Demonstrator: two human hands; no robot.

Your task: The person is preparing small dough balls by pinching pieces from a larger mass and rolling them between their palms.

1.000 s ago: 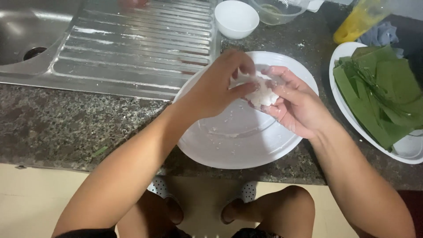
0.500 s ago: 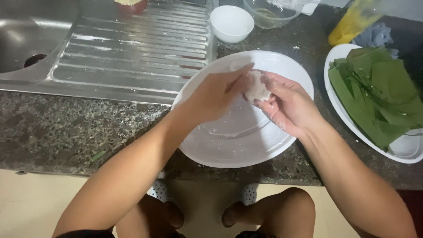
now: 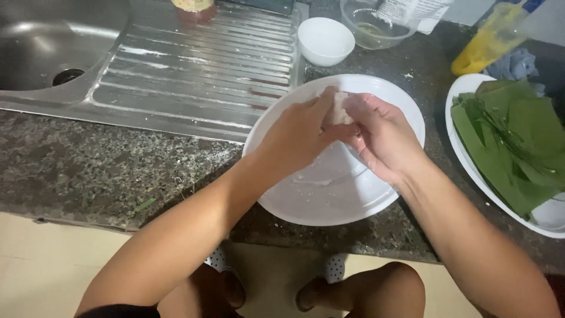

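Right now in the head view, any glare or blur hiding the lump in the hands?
Head view: sharp; soft overhead glare on the drainboard only. White lump between left hand and right hand blends into the white plate.

speckled stone counter (image 3: 88, 171) carries white plate (image 3: 382, 200), small bowl (image 3: 325, 41), leaf platter (image 3: 471, 171).

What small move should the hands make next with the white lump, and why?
Probably keep pressing and turning the white lump over the white plate. Left hand and right hand both grip it, its shape looks uneven, and bits already lie on the plate.
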